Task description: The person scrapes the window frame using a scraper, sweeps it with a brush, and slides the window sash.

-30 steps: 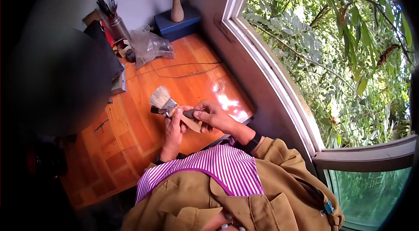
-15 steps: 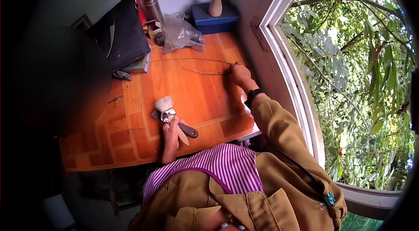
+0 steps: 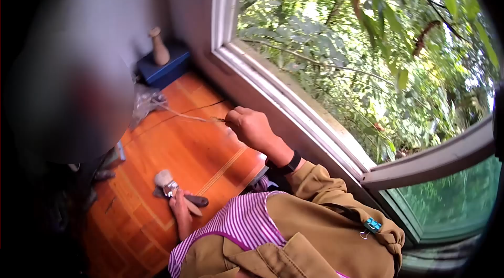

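My left hand (image 3: pixel 181 205) is closed around a paintbrush (image 3: pixel 164 179) with pale bristles, a metal band and a dark handle. A pale, pointed wooden piece (image 3: pixel 194 208) sticks out beside that handle from the same grip; the rest of it is hidden. Between the pinched fingers of my right hand (image 3: pixel 251 127) is a thin dry twig (image 3: pixel 186 116), which points left over the wooden table (image 3: pixel 173 144). The right hand is near the table's window-side edge and wears a black band on the wrist.
A blue box (image 3: pixel 167 70) with a wooden bottle-shaped piece (image 3: pixel 159 49) on top stands in the far corner. Next to it lies a clear plastic bag (image 3: pixel 142 105). The window frame (image 3: pixel 294 112) runs along the right, with foliage outside. A dark blur covers the left side.
The view has swung right toward the window. My right hand has lifted off the table with the twig and moved nearer the window. My left hand keeps its hold on the brush.
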Available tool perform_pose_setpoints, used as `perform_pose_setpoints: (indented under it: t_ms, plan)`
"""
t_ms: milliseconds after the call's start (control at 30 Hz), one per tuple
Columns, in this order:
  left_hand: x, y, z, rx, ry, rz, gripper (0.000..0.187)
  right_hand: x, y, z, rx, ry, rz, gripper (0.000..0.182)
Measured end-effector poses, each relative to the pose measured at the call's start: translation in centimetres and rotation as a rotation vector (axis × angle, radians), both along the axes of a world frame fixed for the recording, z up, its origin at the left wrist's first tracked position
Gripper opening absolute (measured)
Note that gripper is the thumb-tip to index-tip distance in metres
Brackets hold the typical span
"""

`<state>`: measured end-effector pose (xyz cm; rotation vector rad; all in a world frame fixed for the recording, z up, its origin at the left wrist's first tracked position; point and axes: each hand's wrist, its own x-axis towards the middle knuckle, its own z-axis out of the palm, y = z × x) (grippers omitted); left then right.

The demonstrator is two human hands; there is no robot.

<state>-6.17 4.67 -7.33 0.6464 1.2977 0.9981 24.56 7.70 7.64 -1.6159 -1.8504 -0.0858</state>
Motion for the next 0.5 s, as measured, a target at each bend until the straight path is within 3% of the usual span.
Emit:
perform_pose_setpoints:
  t_ms: [33, 100, 167, 200, 267, 300, 400, 500]
  plan:
    - [0.0, 0.2, -0.2, -0.001, 0.024, -0.010, 0.030, 1.9, -0.9, 1.7, 0.079, -0.027, -0.094, 0.003]
    - [0.5, 0.0, 1.4, -0.022, 0.040, -0.044, 0.028, 8.3, -2.4, 3.4, 0.125, -0.198, -0.544, 0.006]
    - [0.3, 0.2, 1.1, -0.023, 0.027, -0.075, 0.027, 12.8, -5.7, 6.6, -0.020, -0.202, -1.010, 0.016]
    - [0.5, 0.2, 1.5, -0.058, 0.017, -0.064, 0.026, 13.9, -7.4, 8.2, 0.134, -0.175, -1.056, 0.025]
    - [0.0, 0.2, 1.2, -0.055, 0.030, -0.116, 0.027, 14.7, -10.4, 11.7, 0.474, 0.107, -0.896, 0.015]
    - [-0.2, 0.3, 0.7, -0.058, 0.024, -0.135, 0.028, 14.7, -11.8, 13.4, 0.577, 0.452, -0.798, 0.011]
    - [0.0, 0.6, 1.0, -0.064, 0.048, -0.164, 0.026, 14.3, -14.0, 19.6, 0.963, 0.461, -0.641, 0.012]
    - [-0.1, 0.5, 0.5, -0.036, 0.048, -0.173, 0.028, 15.4, -14.2, 24.4, 1.042, 0.348, -0.640, 0.019]
